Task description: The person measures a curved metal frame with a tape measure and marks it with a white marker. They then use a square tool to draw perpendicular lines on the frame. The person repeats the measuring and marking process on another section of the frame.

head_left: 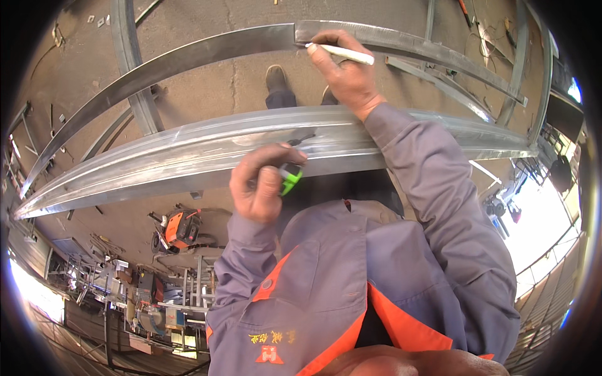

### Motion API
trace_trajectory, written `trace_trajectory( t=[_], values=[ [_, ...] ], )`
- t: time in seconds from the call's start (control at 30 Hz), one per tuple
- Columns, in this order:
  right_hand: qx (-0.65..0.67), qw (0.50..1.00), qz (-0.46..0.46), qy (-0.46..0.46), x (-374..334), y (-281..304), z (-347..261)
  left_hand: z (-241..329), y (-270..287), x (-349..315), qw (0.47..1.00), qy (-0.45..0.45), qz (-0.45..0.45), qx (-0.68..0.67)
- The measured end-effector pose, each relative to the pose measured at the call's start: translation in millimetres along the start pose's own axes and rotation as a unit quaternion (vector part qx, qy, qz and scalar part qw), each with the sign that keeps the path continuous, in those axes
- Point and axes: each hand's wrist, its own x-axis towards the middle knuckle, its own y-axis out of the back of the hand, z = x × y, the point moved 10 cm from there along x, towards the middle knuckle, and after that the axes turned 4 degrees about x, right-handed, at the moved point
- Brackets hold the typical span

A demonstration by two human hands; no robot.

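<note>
My right hand [347, 75] is closed around a white marker pen [351, 54], fingers pinching it close to the tip. That tip is at the near edge of a flat metal bar [188, 55], by the spot where it meets a second, lighter metal bar [401, 39]. My left hand [260, 182] is curled around a green and black tape measure [291, 178], partly hidden by the fingers. It hovers over the near edge of the long grooved metal profiles [213, 141] lying across in front of me. A dark smudge marks their surface.
Steel beams [128, 56] run crosswise under the bars at left, with another beam [517, 56] at right. My shoe [276, 78] shows on the floor between bar and profiles. An orange machine [182, 229] stands at lower left, near cluttered equipment [147, 288].
</note>
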Motion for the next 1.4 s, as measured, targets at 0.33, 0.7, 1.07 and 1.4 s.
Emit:
trace_trajectory(
  t=[0.33,0.7,1.07,1.4],
  values=[
    [-0.126,0.984,0.001,0.128,0,-2,-24,0,-6,7,0.997,-0.03,-0.068,0.005],
    [-0.137,0.984,0.007,0.116,0,-4,-22,0,-6,8,0.997,-0.028,-0.063,0.027],
    [-0.139,0.983,0.011,0.122,0,-4,-22,0,-7,9,0.997,-0.029,-0.068,0.018],
    [-0.131,0.985,0.008,0.113,0,-4,-20,2,-7,10,0.996,-0.035,-0.074,0.022]
  ],
)
